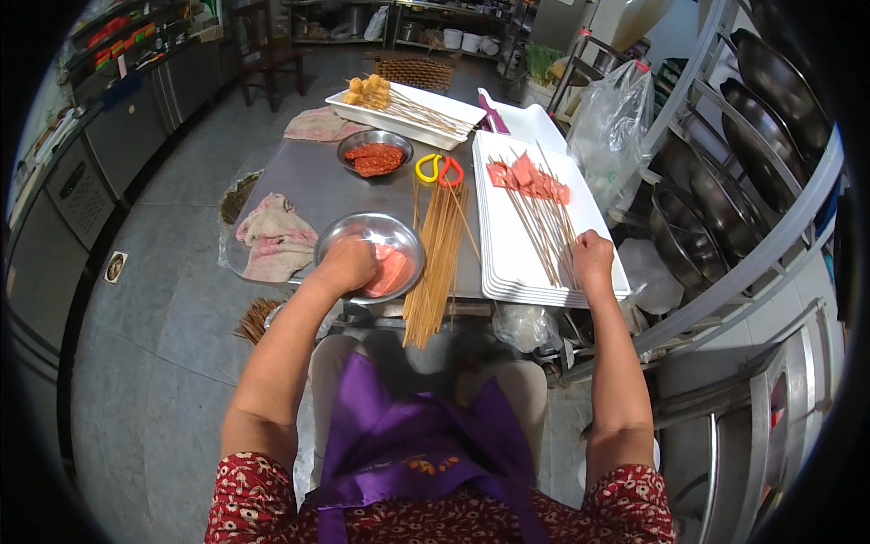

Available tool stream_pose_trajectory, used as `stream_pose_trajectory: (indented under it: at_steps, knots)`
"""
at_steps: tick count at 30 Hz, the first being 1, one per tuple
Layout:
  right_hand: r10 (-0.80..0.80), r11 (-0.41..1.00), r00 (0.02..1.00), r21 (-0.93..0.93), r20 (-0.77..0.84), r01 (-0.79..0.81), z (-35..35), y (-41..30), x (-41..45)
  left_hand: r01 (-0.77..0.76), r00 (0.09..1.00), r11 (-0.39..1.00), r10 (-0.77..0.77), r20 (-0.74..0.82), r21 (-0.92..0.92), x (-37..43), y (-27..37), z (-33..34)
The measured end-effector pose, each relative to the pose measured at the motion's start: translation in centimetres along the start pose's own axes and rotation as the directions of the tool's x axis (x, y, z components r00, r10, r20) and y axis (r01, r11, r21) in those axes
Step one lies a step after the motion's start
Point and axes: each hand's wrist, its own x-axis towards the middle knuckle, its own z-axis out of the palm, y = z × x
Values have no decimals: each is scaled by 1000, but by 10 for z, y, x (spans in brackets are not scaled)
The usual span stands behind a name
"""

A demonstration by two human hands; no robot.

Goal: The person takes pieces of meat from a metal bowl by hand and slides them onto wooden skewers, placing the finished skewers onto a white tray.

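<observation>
My left hand reaches into a steel bowl that holds pink slices of raw meat; its fingertips are hidden against the meat. At the right, my right hand is closed at the lower ends of bamboo skewers over a stack of white trays. Pink meat slices are threaded on the far ends of those skewers. Between the hands lies a bundle of bare bamboo skewers, overhanging the near edge of the steel table.
Scissors with yellow and red handles lie beyond the bundle. Behind the left bowl sits a bowl of red seasoned meat. A white tray of skewered yellow pieces stands at the back. Stained cloth lies left; a metal rack borders the right.
</observation>
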Motion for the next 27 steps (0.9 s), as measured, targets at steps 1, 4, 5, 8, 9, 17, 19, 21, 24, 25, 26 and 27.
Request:
stream_pose_trajectory:
  at_steps: [1,4,5,8,9,17,19,21,24,25,26,27]
  knots:
    - [40,999,998,-37,42,-38,3,-4,3,7,1000,1000,-7,-2,4,1,-3,0]
    - [-17,997,999,-71,-49,13,2,-19,-10,58,993,997,-53,-101,42,-1,-5,3]
    - [-103,993,984,-73,-144,93,-3,-22,-16,45,990,998,-40,-136,36,1,-1,2]
    - [-64,951,997,305,51,46,-14,-52,-50,125,966,990,-136,-221,-63,-1,-17,-2]
    - [-48,944,992,331,113,8,-22,-58,-66,151,942,975,-192,-275,-163,2,-20,-4]
    - [-102,863,861,475,499,-173,-22,-88,-185,-40,952,-276,-302,47,-960,-21,6,-17]
    - [-87,851,818,469,569,-236,-18,-97,-192,-88,946,-319,-324,21,-944,-29,17,-18]
    - [-70,841,792,463,606,-280,-21,-102,-194,-118,940,-338,-341,4,-934,-34,27,-18]
    - [-55,837,799,464,598,-290,-17,-97,-198,-157,935,-354,-354,-23,-922,-35,34,-17]
    - [-54,838,800,463,597,-289,-17,-96,-199,-164,935,-345,-354,-33,-924,-36,36,-16]
    - [-67,827,806,485,588,-285,-16,-95,-199,-164,935,-347,-352,-34,-924,-36,37,-16]
    - [-80,814,812,508,578,-281,-16,-94,-200,-170,931,-339,-363,-38,-925,-36,38,-15]
